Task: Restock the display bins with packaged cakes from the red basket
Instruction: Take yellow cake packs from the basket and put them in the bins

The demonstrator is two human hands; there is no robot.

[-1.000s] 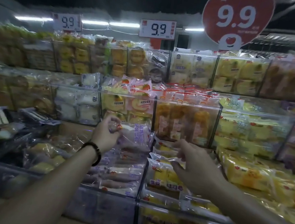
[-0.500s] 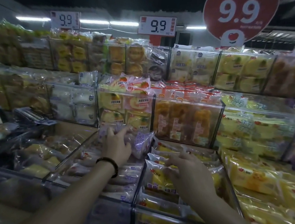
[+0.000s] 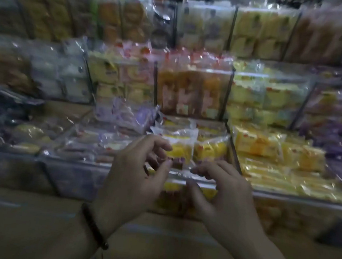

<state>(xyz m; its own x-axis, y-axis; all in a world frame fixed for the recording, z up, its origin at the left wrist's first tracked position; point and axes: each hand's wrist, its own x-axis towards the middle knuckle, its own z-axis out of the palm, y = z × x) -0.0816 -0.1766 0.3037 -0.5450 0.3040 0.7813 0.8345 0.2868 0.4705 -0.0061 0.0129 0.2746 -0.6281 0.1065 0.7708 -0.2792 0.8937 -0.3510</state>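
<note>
We see both hands drawn back toward the front edge of the clear acrylic display bin holding yellow packaged cakes (image 3: 184,173), where a second ago they were reaching deeper into the display. The left hand (image 3: 132,180), with a dark beaded bracelet (image 3: 95,226) at its wrist, has let go of the pale purple-and-white packaged cake (image 3: 124,115); that packet now lies tilted on top of its neighbours in the compartment just left of the yellow bin, at its back. The left hand is empty, fingers loosely curled and spread. The right hand (image 3: 224,195) hovers just in front of the yellow bin's front wall, fingers bent; the picture is blurred, and we cannot tell whether its fingertips pinch the clear edge of a wrapper or merely brush it. An upright yellow cake packet (image 3: 180,145) stands in the yellow bin just beyond both sets of fingertips.

We judge that the purple packet is placed and that attention has shifted to straightening or topping up the yellow bin. The red basket is nowhere in view, so the next packet probably calls for a turn away from the bin
</note>
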